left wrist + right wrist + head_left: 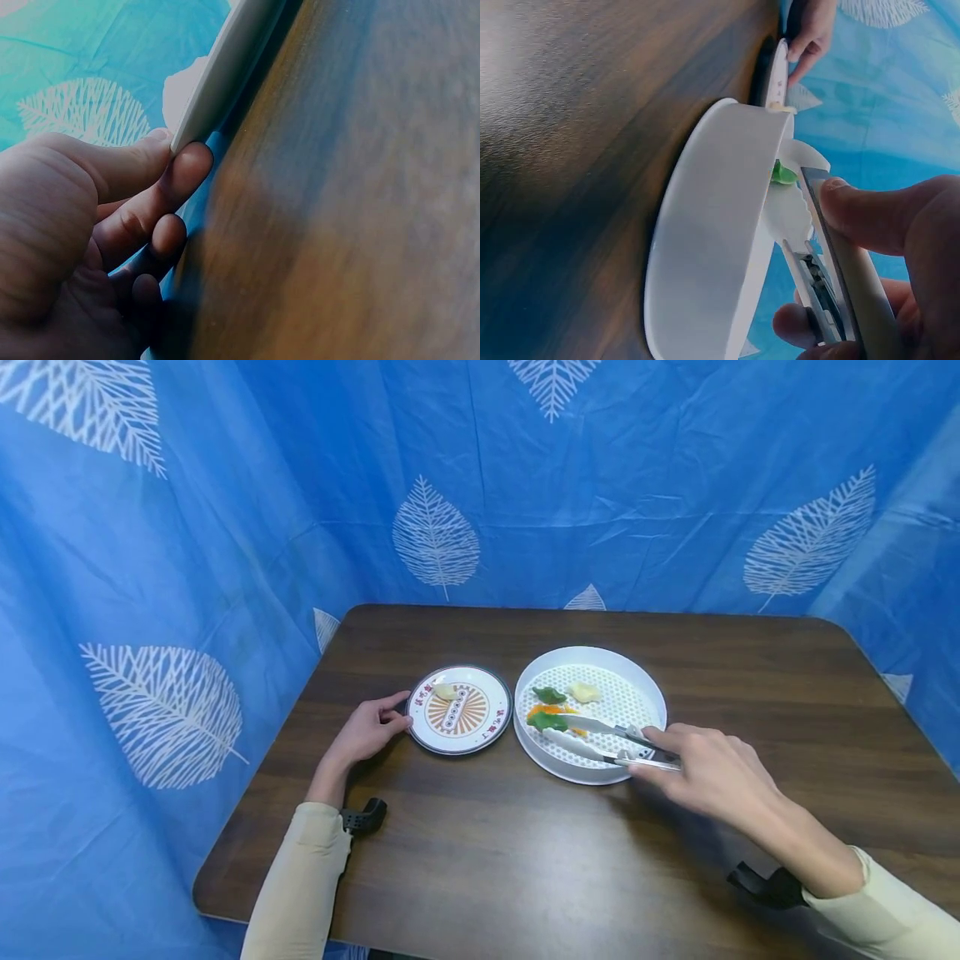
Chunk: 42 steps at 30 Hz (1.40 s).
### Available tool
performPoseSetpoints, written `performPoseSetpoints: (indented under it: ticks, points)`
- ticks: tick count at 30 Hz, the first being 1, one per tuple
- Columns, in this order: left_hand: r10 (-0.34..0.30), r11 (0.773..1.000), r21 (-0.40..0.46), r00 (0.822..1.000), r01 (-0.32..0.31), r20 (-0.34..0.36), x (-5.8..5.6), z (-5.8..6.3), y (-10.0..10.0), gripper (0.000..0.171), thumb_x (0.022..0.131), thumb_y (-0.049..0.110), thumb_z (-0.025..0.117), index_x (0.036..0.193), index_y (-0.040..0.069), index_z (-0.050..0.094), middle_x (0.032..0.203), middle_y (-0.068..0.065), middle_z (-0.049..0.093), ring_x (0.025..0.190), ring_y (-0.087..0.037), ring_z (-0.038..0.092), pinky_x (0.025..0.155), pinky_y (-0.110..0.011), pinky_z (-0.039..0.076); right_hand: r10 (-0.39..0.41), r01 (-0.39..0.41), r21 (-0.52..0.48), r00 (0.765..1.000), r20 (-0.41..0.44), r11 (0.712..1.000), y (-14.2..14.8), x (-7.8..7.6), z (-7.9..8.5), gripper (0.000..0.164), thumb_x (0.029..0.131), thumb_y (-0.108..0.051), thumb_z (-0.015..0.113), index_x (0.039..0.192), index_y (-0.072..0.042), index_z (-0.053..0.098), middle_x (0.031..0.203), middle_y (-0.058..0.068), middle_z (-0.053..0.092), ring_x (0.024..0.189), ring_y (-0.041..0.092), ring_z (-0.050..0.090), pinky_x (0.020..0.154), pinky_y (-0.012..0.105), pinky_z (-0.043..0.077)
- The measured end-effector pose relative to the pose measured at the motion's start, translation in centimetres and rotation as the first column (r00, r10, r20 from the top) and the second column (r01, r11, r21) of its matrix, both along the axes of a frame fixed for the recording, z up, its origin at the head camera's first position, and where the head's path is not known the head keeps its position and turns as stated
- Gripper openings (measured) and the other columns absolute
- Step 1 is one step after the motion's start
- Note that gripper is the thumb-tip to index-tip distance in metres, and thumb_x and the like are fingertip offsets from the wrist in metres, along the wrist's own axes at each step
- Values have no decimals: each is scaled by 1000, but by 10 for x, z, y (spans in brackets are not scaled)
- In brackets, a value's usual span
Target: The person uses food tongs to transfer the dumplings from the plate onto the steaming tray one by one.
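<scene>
My left hand [367, 729] pinches the left rim of a round white plate [491, 714] between thumb and forefinger, clearest in the left wrist view. One pale dumpling-shaped piece [445, 692] lies on that plate. In my right hand [712, 768] is a pair of metal tongs [851, 262], gripped by thumb and fingers. The tongs' tips reach into a round white steamer tray [585, 772], around or beside a green dumpling-shaped piece [546, 722]; contact cannot be told. Another green piece [550, 695], a pale piece [583, 692] and something orange [564, 708] lie in the tray.
Plate and tray stand side by side on a dark wooden table [480, 835]. Blue curtains [637, 510] with white leaf prints hang behind it and along the left. A black wrist strap [363, 817] is on the left arm.
</scene>
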<state>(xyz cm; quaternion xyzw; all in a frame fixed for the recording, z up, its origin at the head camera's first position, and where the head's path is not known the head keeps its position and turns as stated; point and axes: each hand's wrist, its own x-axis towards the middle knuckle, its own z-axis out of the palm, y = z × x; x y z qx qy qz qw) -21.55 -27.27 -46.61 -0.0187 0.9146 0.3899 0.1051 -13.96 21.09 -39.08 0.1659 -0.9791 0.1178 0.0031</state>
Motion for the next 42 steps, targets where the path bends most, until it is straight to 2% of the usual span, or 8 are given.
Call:
performPoseSetpoints:
  ticks: [9,21,26,32,37,42]
  points:
    - [-3,1000,-12,1000,3,-7,-2,1,0,61,101,33,66,157,20,45,98,-7,72,98,-26,61,99,-45,45,18,-19,27,999,28,999,3,-2,-4,70,86,-62,73,135,-12,69,125,23,70,84,24,63,59,32,43]
    - [-8,1000,-3,1000,8,3,-1,1,-1,62,101,34,66,157,19,45,98,-6,72,97,-26,60,97,-44,46,5,-8,51,998,57,999,0,-7,-6,70,85,-62,74,135,-14,69,130,24,68,93,28,66,61,32,43]
    - [-11,1000,-6,1000,10,-10,-1,-1,-2,61,102,34,66,157,19,45,98,-6,72,100,-26,60,102,-48,46,3,-6,49,998,59,999,0,-7,-4,72,86,-65,72,136,-13,69,131,25,68,99,33,68,65,39,48]
    - [-6,1000,-7,1000,6,-9,1,-2,-3,62,101,34,66,157,19,45,99,-6,72,101,-26,60,107,-51,45,3,-3,20,1000,31,1000,-3,-10,6,72,88,-63,71,138,-11,67,133,27,66,110,42,68,70,50,54]
    - [6,1000,-14,1000,-6,4,2,0,-4,61,101,33,66,157,19,45,100,-7,72,99,-26,60,102,-48,46,18,-18,-13,1000,-6,1000,-18,-24,13,72,90,-64,68,141,-13,64,134,24,66,112,42,67,74,54,54]
    - [0,1000,-18,1000,0,6,0,1,-2,62,101,34,67,158,20,45,102,-7,71,101,-27,60,102,-49,47,41,-41,-33,999,-21,999,-45,-41,11,72,90,-65,65,143,-16,62,136,21,66,114,41,66,81,58,53]
